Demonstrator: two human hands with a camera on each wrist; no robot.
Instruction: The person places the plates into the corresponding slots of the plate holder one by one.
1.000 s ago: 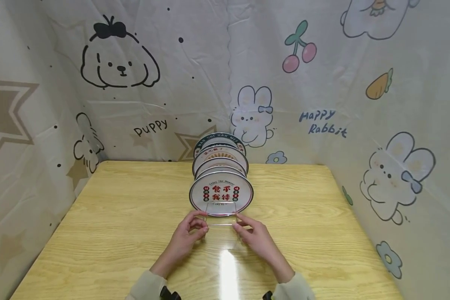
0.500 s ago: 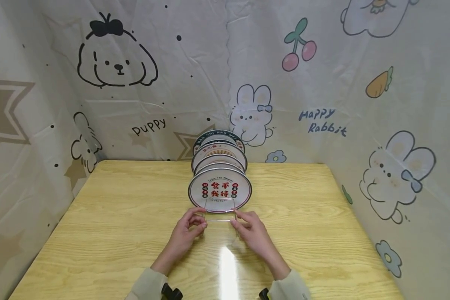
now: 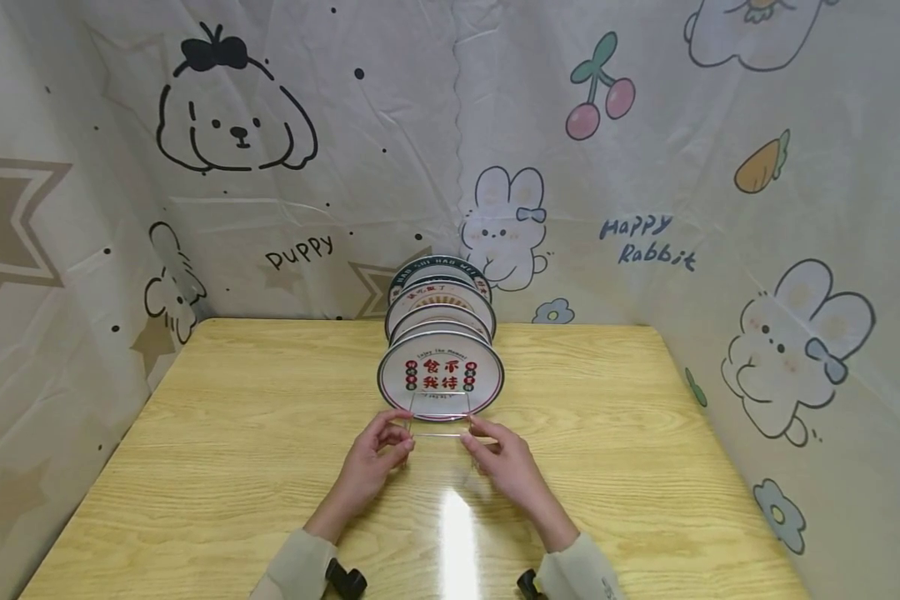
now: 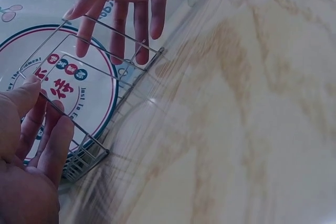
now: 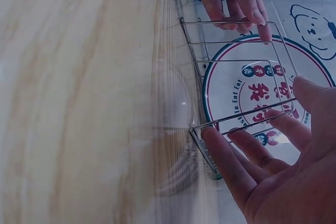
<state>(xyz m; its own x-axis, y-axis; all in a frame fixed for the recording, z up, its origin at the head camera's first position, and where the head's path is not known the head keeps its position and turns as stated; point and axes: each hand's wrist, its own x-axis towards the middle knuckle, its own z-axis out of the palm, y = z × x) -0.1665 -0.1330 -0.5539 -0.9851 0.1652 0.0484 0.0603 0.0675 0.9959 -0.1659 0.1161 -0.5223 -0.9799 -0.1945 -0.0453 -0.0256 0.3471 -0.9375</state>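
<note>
A wire dish rack (image 3: 438, 435) stands on the wooden table with several round plates upright in a row, one behind another. The front plate (image 3: 441, 375) is white with a dark rim and red characters. My left hand (image 3: 372, 454) pinches the left side of the rack's near end, thumb on the wire in the left wrist view. Opposite it, my right hand (image 3: 504, 457) holds the right side, its thumb at the top wire and its other fingers spread along the side in the right wrist view. The rear plates (image 3: 438, 271) are mostly hidden behind the front ones.
Behind the plates, a pale cloth wall (image 3: 390, 200) printed with cartoon animals meets the table's far edge. Similar cloth hangs on both sides. Light reflects off the tabletop (image 3: 607, 467) nearest to the person.
The rack and its plates have slid slightly away from the person, towards the back wall, with both hands moving along. The grip on the near end looks the same.
</note>
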